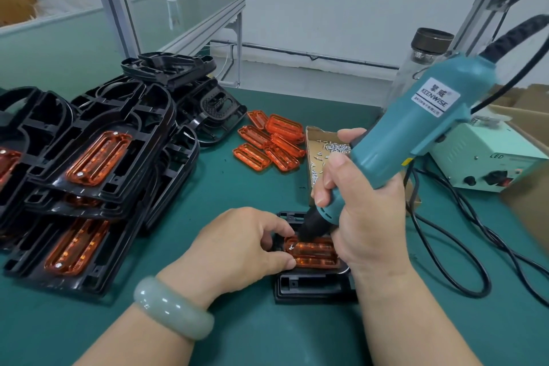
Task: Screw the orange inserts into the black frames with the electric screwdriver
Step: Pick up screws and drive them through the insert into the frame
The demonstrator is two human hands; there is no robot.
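Right hand grips electric screwdriver, tip on orange insert; left hand pinches insert's left end.

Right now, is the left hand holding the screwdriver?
No, the right hand grips the screwdriver; the left hand holds the orange insert.

Bit out of sight
I can't see the bit of the screwdriver; my right hand hides, I think, the black frame's right side.

— Where do we have the teal electric screwdriver?
— Tilted, tip on the orange insert seated in our black frame, near the worktop's front edge.
— And the rest?
— We see loose inserts mid-worktop and stacked frames at the left edge.
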